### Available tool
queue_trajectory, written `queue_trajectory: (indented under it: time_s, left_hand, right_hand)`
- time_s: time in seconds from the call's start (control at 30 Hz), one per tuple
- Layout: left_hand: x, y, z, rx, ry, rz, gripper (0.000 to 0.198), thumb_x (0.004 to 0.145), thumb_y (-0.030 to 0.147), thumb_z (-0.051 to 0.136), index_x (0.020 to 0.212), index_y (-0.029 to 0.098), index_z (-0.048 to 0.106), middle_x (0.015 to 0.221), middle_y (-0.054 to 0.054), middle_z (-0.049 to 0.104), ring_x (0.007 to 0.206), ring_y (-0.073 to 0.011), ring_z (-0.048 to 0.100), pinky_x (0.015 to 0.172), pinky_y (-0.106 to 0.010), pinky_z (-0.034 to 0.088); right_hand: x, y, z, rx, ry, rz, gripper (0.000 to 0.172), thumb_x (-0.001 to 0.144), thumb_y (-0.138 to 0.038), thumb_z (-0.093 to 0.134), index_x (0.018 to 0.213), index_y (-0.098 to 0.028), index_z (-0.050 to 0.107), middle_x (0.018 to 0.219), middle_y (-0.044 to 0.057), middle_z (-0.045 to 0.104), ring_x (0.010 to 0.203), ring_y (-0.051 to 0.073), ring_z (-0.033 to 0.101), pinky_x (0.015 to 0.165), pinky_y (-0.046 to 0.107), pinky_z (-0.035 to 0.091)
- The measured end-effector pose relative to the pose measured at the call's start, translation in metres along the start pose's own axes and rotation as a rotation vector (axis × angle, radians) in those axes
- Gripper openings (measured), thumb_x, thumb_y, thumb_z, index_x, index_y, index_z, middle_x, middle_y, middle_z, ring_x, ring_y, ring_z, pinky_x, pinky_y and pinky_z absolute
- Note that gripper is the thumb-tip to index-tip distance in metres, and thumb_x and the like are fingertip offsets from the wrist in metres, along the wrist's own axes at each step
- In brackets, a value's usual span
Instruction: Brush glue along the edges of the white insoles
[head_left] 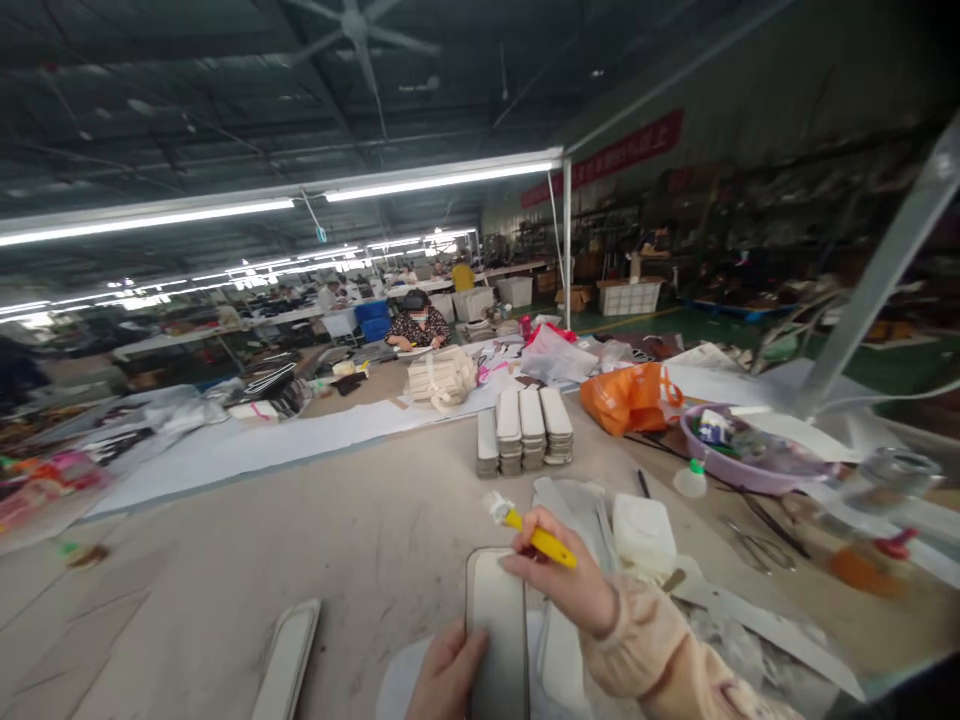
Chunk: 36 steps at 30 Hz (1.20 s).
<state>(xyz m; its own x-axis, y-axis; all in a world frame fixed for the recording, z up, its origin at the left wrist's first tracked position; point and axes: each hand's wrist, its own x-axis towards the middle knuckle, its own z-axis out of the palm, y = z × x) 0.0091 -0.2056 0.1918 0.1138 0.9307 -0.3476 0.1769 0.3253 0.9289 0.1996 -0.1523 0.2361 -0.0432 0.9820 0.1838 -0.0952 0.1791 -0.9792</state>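
In front, the left grip (451, 668) clasps a pale oblong panel (501, 612), the right (564, 578) a yellow brush (553, 546).

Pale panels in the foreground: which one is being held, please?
The middle panel, gripped by the left hand; the left panel lies apart on the table, another shows beside the right sleeve.

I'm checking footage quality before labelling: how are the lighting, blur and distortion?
Head view: the tube light glares white against a dark ceiling; head view: the orange bottle at lower right looks smeared, the yellow brush clearer; head view: the right-hand metal post leans steeply, probably wide-angle distortion.
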Motion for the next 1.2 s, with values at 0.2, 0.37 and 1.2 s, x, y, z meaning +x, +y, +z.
queue_trajectory:
  time_s: [0.2,0.37,1.2]
  left_hand:
    - [0.006,0.004,0.018,-0.245,-0.172,-0.029,0.067,0.068,0.068,0.062,0.109,0.016,0.067,0.081,-0.008,0.073,0.072,-0.0249,0.064,0.059,-0.033,0.046]
    - [-0.006,0.021,0.025,-0.352,-0.196,-0.016,0.067,0.068,0.065,0.064,0.112,0.014,0.065,0.083,-0.010,0.072,0.078,-0.0261,0.065,0.070,-0.037,0.049]
    - [-0.002,0.029,0.038,-0.256,-0.165,0.050,0.051,0.075,0.057,0.062,0.102,0.014,0.069,0.083,-0.007,0.072,0.075,-0.0223,0.064,0.067,-0.031,0.048]
  right_hand:
    - [0.000,-0.002,-0.013,0.008,-0.039,0.001,0.033,0.069,-0.031,0.077,0.080,-0.024,0.046,0.073,-0.005,0.055,0.061,0.011,0.051,0.054,0.024,0.043]
    - [0.001,-0.006,-0.016,0.013,-0.048,-0.015,0.034,0.069,-0.030,0.077,0.078,-0.024,0.045,0.069,-0.006,0.052,0.058,0.010,0.048,0.054,0.023,0.041]
    - [0.006,-0.006,-0.035,-0.057,-0.072,-0.063,0.032,0.075,-0.038,0.073,0.080,-0.023,0.045,0.069,-0.005,0.051,0.059,0.011,0.045,0.054,0.023,0.038]
